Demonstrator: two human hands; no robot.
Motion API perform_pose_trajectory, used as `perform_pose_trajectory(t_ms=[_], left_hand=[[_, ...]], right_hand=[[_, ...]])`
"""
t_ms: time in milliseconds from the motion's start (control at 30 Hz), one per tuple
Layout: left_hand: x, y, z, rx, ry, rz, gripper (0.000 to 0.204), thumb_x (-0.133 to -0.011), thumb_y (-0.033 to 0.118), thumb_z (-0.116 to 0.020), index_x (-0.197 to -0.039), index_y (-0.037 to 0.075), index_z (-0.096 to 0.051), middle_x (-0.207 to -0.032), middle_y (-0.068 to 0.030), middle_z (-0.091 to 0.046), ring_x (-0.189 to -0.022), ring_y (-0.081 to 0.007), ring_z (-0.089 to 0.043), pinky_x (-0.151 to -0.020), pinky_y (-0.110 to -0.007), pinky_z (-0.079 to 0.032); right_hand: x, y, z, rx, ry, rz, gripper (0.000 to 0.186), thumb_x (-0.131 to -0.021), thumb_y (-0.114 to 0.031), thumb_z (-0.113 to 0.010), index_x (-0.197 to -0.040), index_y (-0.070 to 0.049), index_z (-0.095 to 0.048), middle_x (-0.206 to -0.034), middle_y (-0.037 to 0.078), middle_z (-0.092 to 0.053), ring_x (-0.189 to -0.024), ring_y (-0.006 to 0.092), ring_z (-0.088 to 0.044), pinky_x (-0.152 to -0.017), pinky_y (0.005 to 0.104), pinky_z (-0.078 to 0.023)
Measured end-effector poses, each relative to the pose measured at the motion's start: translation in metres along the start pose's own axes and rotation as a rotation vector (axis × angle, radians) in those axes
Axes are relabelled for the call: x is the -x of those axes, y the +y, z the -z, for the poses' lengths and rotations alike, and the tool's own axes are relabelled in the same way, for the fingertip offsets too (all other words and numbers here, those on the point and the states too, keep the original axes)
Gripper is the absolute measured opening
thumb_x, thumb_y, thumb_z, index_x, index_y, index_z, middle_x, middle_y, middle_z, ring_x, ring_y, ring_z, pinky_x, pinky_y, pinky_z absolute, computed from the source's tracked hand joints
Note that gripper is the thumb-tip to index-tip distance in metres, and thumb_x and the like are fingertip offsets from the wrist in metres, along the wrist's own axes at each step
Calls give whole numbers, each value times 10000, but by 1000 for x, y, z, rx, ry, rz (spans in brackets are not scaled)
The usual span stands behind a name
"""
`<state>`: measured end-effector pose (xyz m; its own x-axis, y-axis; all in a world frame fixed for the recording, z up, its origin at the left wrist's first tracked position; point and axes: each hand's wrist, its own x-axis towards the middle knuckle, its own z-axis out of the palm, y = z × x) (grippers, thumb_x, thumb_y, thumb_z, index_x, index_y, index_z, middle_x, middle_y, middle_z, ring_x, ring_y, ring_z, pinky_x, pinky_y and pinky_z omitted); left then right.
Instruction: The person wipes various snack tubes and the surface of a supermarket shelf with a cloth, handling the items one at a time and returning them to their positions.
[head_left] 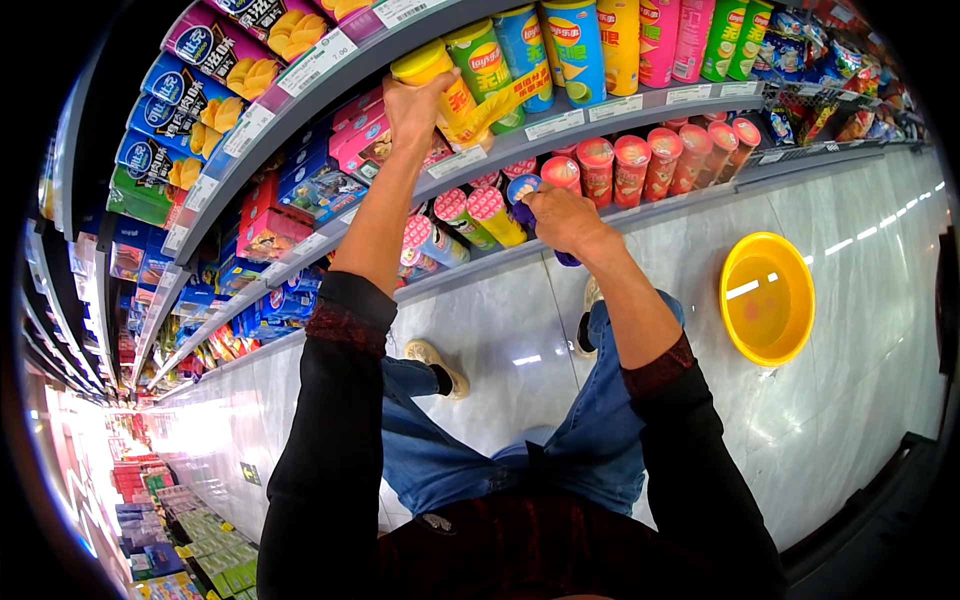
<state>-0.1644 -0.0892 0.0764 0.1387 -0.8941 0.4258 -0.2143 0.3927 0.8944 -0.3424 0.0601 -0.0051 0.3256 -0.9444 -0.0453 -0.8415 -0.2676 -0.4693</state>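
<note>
My left hand is closed around a yellow chip canister with a yellow lid, on the upper shelf. A yellow printed strip slants from this canister across the green canister beside it. Lower and to the right, my right hand is closed on a dark purple cloth, part of which shows below the hand. The cloth is by a blue-topped canister on the lower shelf; whether the fingers touch that canister I cannot tell.
Chip canisters line the upper shelf, with red-lidded cups below. Boxed snacks fill the left shelving. A yellow basin holding liquid stands on the grey tiled floor to my right. My feet are near the shelf base.
</note>
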Motion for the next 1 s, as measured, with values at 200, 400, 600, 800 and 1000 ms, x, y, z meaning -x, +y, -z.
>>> perform_pose_trajectory(t_ms=[200,400,600,800,1000], left_hand=[[17,12,11,-54,-50,-168,622,-646,132,-849,-1123,-51,-493,-1064,-135,-621,-933,-201,-617,-844,-321,-499],[42,21,14,-275,-58,-250,691,-618,202,-860,-1140,-31,-471,-1059,-143,-606,-976,-215,-598,-883,-324,-477],[42,6,27,-19,-8,-164,647,-638,131,-852,-1150,-22,-487,-1064,-116,-609,-968,-189,-598,-881,-309,-478],[53,22,31,-152,-8,-189,642,-629,121,-855,-1151,-13,-506,-1074,-109,-609,-981,-189,-597,-883,-304,-477],[60,19,31,-114,-16,-239,622,-650,68,-843,-1164,-13,-502,-1087,-95,-608,-978,-175,-604,-866,-295,-490]], right_hand=[[0,8,1,-17,12,-9,287,-813,-63,-536,-1078,10,-621,-1160,199,-591,-1070,344,-600,-851,476,-494],[-1,13,-1,-49,83,-12,288,-810,-64,-540,-1080,-13,-625,-1143,187,-593,-1053,346,-605,-839,483,-505],[-3,17,12,-96,299,-103,358,-802,-72,-564,-1154,-77,-625,-1143,161,-592,-1080,331,-589,-886,459,-495],[-2,23,9,-103,294,-105,395,-783,-44,-556,-1171,-72,-623,-1151,154,-598,-1061,334,-597,-880,449,-492],[-8,28,6,-117,338,-78,403,-771,-35,-539,-1164,-61,-620,-1136,169,-602,-1026,351,-608,-868,450,-495]])
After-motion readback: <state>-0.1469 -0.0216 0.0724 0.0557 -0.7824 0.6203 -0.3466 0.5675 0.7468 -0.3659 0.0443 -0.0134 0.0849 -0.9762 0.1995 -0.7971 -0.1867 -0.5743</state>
